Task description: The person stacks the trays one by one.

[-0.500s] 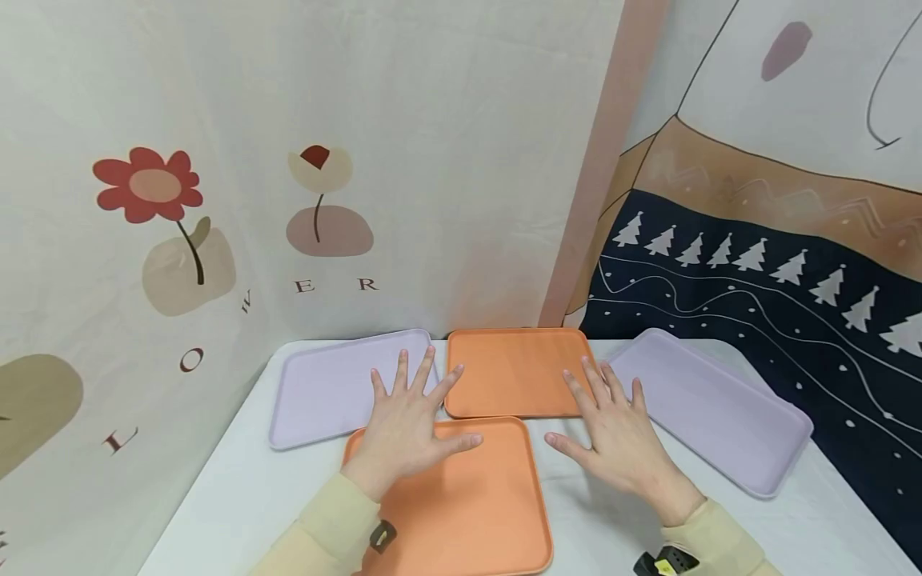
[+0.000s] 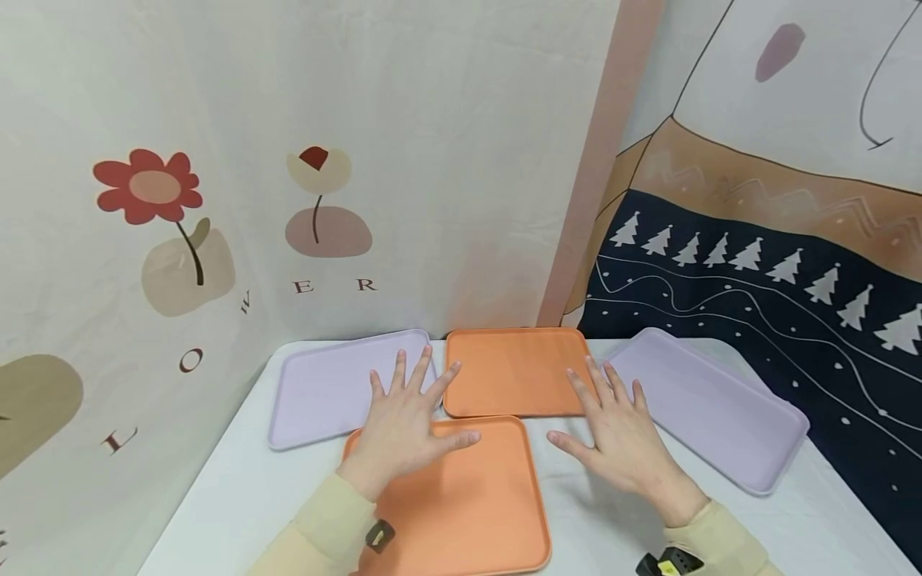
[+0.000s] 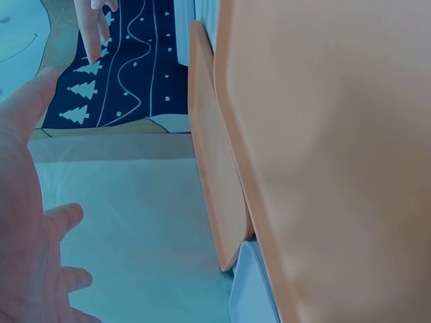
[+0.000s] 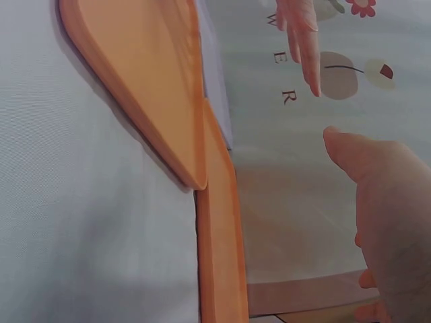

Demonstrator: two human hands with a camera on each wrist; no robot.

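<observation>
Both hands hover above the trays with fingers spread and nothing held. In the head view my left hand is over the near orange tray, its fingertips overlapping the left lilac tray. My right hand hangs above the white table, to the right of that orange tray. Its fingertips overlap the far orange tray and the edge of the right lilac tray. The left wrist view shows the left hand apart from the trays; the right hand is likewise apart in the right wrist view.
The trays lie on a white table. Behind it hangs a pale cloth with printed flowers and letters. To the right is a dark cloth with white trees. Both wrists wear a dark strapped device by yellowish sleeves.
Both hands stay spread in nearly the same place. The head view has shifted very slightly; the trays have not moved on the table.
</observation>
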